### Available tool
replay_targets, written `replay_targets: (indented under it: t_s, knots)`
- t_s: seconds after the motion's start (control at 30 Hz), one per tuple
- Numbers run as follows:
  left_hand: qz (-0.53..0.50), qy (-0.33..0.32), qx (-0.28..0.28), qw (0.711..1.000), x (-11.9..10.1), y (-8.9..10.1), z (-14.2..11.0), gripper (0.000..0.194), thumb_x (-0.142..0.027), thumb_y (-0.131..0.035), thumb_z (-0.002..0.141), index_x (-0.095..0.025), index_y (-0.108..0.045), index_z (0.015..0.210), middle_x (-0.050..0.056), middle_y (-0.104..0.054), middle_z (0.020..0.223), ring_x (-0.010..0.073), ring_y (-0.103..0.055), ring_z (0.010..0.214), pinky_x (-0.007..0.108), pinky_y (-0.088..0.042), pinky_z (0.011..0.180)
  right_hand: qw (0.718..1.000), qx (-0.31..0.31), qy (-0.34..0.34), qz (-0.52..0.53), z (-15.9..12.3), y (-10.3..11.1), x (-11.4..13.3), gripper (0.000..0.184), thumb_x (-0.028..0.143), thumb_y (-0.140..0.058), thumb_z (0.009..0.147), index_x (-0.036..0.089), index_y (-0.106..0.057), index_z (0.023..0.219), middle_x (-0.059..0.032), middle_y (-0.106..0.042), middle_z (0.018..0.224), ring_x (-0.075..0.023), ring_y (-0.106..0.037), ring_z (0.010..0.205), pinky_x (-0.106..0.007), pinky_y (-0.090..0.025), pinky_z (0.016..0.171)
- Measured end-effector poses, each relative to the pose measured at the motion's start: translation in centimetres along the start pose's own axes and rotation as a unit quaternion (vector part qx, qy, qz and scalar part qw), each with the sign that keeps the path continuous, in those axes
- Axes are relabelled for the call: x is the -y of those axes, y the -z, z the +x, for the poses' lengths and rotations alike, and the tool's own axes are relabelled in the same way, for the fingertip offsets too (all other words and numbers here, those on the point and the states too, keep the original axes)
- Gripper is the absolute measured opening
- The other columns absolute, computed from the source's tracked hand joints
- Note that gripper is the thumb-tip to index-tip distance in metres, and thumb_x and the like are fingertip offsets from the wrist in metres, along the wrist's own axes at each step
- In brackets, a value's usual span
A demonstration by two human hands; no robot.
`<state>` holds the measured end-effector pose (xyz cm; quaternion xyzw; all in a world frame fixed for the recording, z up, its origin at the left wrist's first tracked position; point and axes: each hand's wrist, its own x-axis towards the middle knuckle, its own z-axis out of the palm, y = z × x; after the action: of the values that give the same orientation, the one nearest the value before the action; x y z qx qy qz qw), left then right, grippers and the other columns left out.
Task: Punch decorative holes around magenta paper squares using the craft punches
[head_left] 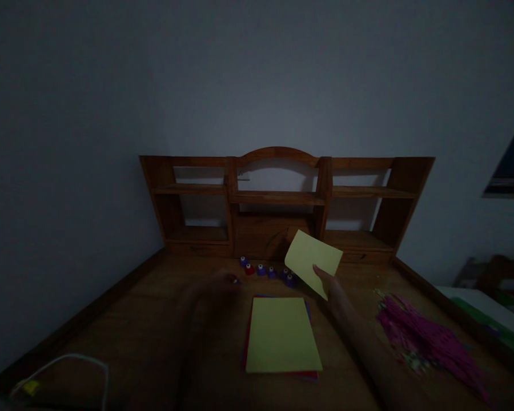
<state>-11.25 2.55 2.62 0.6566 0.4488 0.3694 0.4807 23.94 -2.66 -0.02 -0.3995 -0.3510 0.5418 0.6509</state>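
Note:
In my right hand is a yellow sheet of paper, tilted above the desk, with the thumb on its face. My left hand, dark and slightly blurred, is closed on a small purple and white piece at its fingertips. Between my arms lies a stack of coloured paper. Yellow is on top, with red and blue edges showing beneath. Beyond the hands stands a row of small purple pieces with white tops, and among them one red piece.
A wooden shelf unit stands at the back of the wooden desk against the wall. On the right lies a bundle of magenta material. A white cord curves at the lower left near a yellow object.

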Motion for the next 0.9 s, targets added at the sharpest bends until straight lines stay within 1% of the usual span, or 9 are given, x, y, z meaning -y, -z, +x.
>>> replay_targets:
  t_s: [0.03,0.1,0.23,0.3,0.37,0.5,0.63,0.73,0.9]
  knots:
    - [0.011,-0.011,0.048,0.999,-0.7,-0.7,0.3,0.024,-0.029,-0.081,0.058,-0.017,-0.071,0.076,0.005,-0.069,0.075,0.0181,-0.061,0.064,0.025,-0.046,0.056,1.0,0.001,0.002,0.008,0.1,0.0,-0.1,0.052,0.042,-0.071,0.074,0.015,-0.062,0.117,-0.0118,-0.068,0.116,-0.0315,-0.066,0.104,-0.044,-0.055,0.087]
    - [-0.02,-0.021,0.064,0.998,-1.7,-2.3,1.1,0.027,-0.039,-0.074,0.07,-0.018,-0.068,0.087,0.005,-0.069,0.081,0.0164,-0.062,0.067,0.025,-0.048,0.059,1.0,0.007,0.0,0.015,0.1,-0.1,-0.1,0.051,0.041,-0.071,0.074,0.014,-0.062,0.116,-0.0122,-0.068,0.116,-0.0313,-0.066,0.103,-0.044,-0.055,0.087]
    - [-0.187,-0.007,-0.032,0.982,-1.3,-5.9,2.9,0.034,-0.049,-0.065,0.08,-0.019,-0.06,0.095,0.006,-0.068,0.083,0.0162,-0.063,0.062,0.033,-0.053,0.065,1.0,0.004,-0.006,0.001,0.2,-0.2,0.1,0.045,0.041,-0.071,0.073,0.014,-0.065,0.109,-0.0133,-0.07,0.111,-0.0317,-0.067,0.1,-0.042,-0.056,0.083]
    - [-0.245,-0.03,-0.078,0.966,-0.1,-7.3,3.2,0.031,-0.044,-0.064,0.081,-0.017,-0.06,0.095,0.009,-0.068,0.09,0.0176,-0.066,0.069,0.038,-0.054,0.075,1.0,-0.004,-0.009,-0.001,0.2,-0.1,0.2,0.045,0.04,-0.072,0.071,0.014,-0.066,0.107,-0.0131,-0.071,0.109,-0.0317,-0.068,0.097,-0.041,-0.056,0.082]
    - [-0.271,-0.065,-0.092,0.956,1.2,-8.3,3.1,0.026,-0.039,-0.061,0.084,-0.018,-0.062,0.1,0.013,-0.067,0.106,0.0216,-0.067,0.088,0.042,-0.052,0.085,1.0,-0.005,-0.021,-0.006,0.0,0.0,0.3,0.045,0.04,-0.072,0.071,0.014,-0.066,0.106,-0.0124,-0.072,0.106,-0.0316,-0.069,0.093,-0.041,-0.056,0.08]
    - [-0.296,-0.081,-0.091,0.948,2.4,-9.1,3.0,0.023,-0.036,-0.06,0.084,-0.022,-0.065,0.102,0.009,-0.064,0.118,0.023,-0.061,0.109,0.041,-0.048,0.095,0.999,0.007,-0.028,-0.028,-0.5,0.2,0.8,0.037,0.041,-0.07,0.07,0.016,-0.068,0.098,-0.01,-0.073,0.099,-0.03,-0.069,0.088,-0.037,-0.056,0.075]
    - [-0.286,-0.058,-0.06,0.955,2.5,-9.4,3.6,0.038,-0.034,-0.07,0.078,-0.018,-0.064,0.112,0.009,-0.066,0.113,0.0229,-0.061,0.105,0.031,-0.05,0.086,0.998,-0.018,-0.044,-0.051,-0.4,0.0,0.8,0.031,0.04,-0.069,0.068,0.016,-0.068,0.089,-0.0092,-0.074,0.087,-0.0281,-0.069,0.076,-0.034,-0.054,0.066]
    - [-0.265,-0.053,-0.073,0.96,2.8,-9.8,3.9,0.048,-0.041,-0.071,0.077,-0.016,-0.062,0.117,0.009,-0.066,0.108,0.0214,-0.063,0.097,0.026,-0.05,0.074,0.995,-0.042,-0.048,-0.074,-0.2,-0.2,0.4,0.032,0.039,-0.071,0.066,0.015,-0.069,0.087,-0.0089,-0.073,0.079,-0.0262,-0.067,0.066,-0.034,-0.052,0.059]
    - [-0.251,-0.062,-0.05,0.965,3.1,-10.2,3.7,0.057,-0.04,-0.073,0.076,-0.02,-0.058,0.127,0.009,-0.065,0.106,0.0218,-0.062,0.094,0.028,-0.051,0.075,0.994,-0.04,-0.035,-0.096,0.6,0.0,-0.9,0.033,0.037,-0.076,0.062,0.016,-0.07,0.087,-0.0099,-0.074,0.084,-0.0265,-0.068,0.068,-0.034,-0.053,0.059]
